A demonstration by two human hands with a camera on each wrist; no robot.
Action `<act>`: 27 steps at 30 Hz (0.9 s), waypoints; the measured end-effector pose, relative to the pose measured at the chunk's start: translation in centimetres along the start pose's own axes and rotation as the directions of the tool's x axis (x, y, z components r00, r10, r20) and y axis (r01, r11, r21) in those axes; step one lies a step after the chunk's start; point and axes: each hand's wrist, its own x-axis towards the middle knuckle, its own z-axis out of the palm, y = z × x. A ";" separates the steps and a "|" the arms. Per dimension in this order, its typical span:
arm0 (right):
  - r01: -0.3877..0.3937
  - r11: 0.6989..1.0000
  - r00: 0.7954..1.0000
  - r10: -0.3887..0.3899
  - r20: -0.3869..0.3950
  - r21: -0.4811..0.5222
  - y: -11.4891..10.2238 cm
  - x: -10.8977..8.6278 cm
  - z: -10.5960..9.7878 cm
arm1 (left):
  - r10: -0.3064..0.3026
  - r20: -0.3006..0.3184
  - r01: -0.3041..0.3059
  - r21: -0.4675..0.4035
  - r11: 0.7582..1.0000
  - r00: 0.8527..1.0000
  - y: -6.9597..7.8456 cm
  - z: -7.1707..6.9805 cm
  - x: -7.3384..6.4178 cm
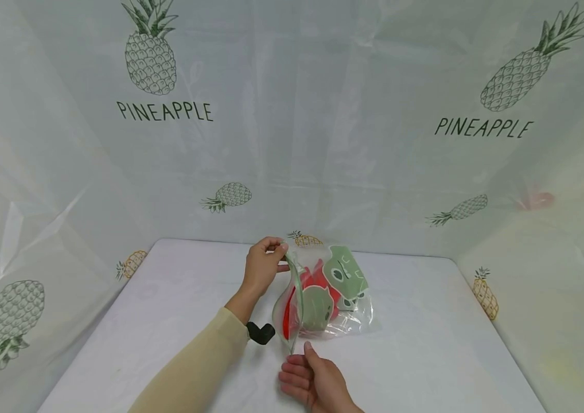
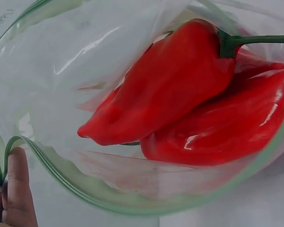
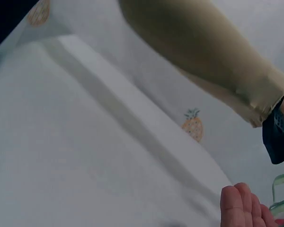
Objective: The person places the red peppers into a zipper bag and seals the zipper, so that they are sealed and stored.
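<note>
A clear zip bag (image 1: 356,326) with a green seal strip and green cartoon faces printed on it lies on the table, its mouth open to the left. My left hand (image 1: 263,268) pinches the far end of the mouth between fingers and thumb. Inside, the left wrist view shows a red pepper (image 2: 165,85) with a green stem, and another red pepper (image 2: 222,123) partly beneath it. My right hand (image 1: 320,378) is beside the near end of the mouth, palm turned to the left, fingers extended and fingertips close to the seal strip.
The white table (image 1: 426,344) carries the bag near its middle. A pale sheet (image 1: 323,149) printed with pineapples hangs behind and at both sides. A black strap and mount (image 1: 261,332) sits on my left wrist, close to the bag's mouth.
</note>
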 end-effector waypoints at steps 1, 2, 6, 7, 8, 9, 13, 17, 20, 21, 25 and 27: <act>-0.020 0.998 1.000 0.019 0.023 0.054 0.0 -0.1 0.1 | 0.001 -0.002 -0.001 -0.001 1.000 1.000 0.1 0.0 0.0; -0.038 0.994 0.998 0.033 0.046 0.103 0.0 -0.1 0.2 | 0.000 -0.003 0.000 -0.001 1.000 1.000 0.1 -0.1 -0.1; -0.092 0.957 0.992 0.065 0.105 0.274 0.2 -0.2 0.4 | -0.005 0.000 0.005 -0.002 1.000 1.000 0.4 -0.4 -0.3; -0.096 0.947 0.992 0.066 0.109 0.307 0.2 -0.2 0.4 | -0.007 0.002 0.007 -0.002 1.000 1.000 0.5 -0.5 -0.3; -0.094 0.939 0.992 0.061 0.108 0.330 0.2 -0.1 0.4 | -0.009 0.004 0.009 -0.002 1.000 1.000 0.6 -0.6 -0.4; -0.089 0.931 0.993 0.057 0.101 0.354 0.2 0.0 0.3 | -0.009 0.005 0.009 -0.003 1.000 1.000 0.7 -0.7 -0.5; -0.032 0.928 0.998 0.011 0.058 0.371 0.2 0.3 -0.1 | -0.005 0.002 0.005 0.003 1.000 1.000 0.6 -1.6 -0.6; 0.026 0.939 0.999 -0.040 0.035 0.344 0.1 0.4 -0.8 | -0.005 -0.014 0.006 0.025 1.000 1.000 0.3 -3.0 -0.8; 0.060 0.945 0.996 -0.076 0.039 0.321 -0.1 0.4 -1.6 | -0.019 -0.020 0.020 0.037 0.999 1.000 0.2 -4.1 -1.2; 0.072 0.948 0.995 -0.088 0.040 0.311 -0.2 0.5 -2.0 | -0.028 -0.017 0.028 0.037 0.999 0.999 0.1 -4.4 -1.4; 0.107 0.955 0.992 -0.120 0.028 0.277 -0.7 0.5 -3.3 | -0.066 -0.002 0.066 0.033 0.997 0.998 -0.1 -6.0 -2.0; 0.122 0.959 0.991 -0.130 0.015 0.257 -1.1 0.4 -4.0 | -0.088 0.012 0.087 0.035 0.996 0.996 -0.2 -6.8 -2.5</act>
